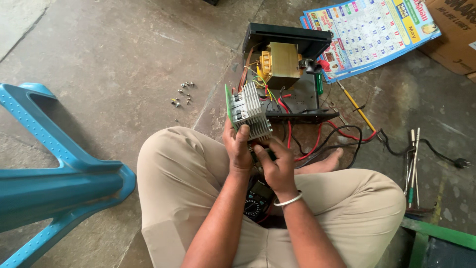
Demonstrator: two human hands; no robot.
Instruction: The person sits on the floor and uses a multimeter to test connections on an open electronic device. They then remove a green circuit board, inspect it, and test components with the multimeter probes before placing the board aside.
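1. Circuit board [229, 101] with finned heatsink [252, 109] sits above the lap, in front of the open black chassis [292, 37].
2. Blue calendar sheets [369, 30] lie on the floor top right; a brown carton [453, 32] is beside them.
3. Left hand [237, 146] grip is pinched on the board's lower end; right hand [276, 166] fingers are curled just below the heatsink.
4. Board stands on edge, long axis pointing away from the person.

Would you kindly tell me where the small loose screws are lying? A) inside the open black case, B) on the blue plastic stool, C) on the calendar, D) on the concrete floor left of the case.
D: the screws sit in a small scattered cluster on the bare concrete floor, to the left of the open black case and apart from the blue plastic stool and the calendar.
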